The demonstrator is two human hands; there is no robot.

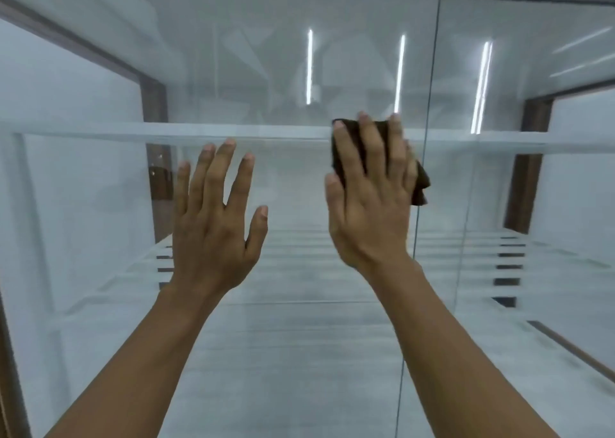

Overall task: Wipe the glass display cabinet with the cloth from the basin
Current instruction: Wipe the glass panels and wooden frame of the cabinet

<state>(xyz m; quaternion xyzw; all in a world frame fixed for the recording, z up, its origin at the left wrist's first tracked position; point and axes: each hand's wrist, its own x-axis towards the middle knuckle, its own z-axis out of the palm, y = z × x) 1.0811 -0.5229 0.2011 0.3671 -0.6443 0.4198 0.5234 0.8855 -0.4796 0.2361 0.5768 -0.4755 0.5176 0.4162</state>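
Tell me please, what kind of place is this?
Probably a shop or showroom, though I cannot be sure. A tall glass display cabinet with a dark wooden frame holds bare glass shelves, and long ceiling lights reflect in the pane where the right hand presses a cloth.

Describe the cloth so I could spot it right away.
Start at the big glass cabinet front and find the vertical seam between its two panes. Just left of it, the right hand presses flat on the glass. The cloth is the dark brown wad beneath those fingers, the only dark, soft thing on the pale glass.
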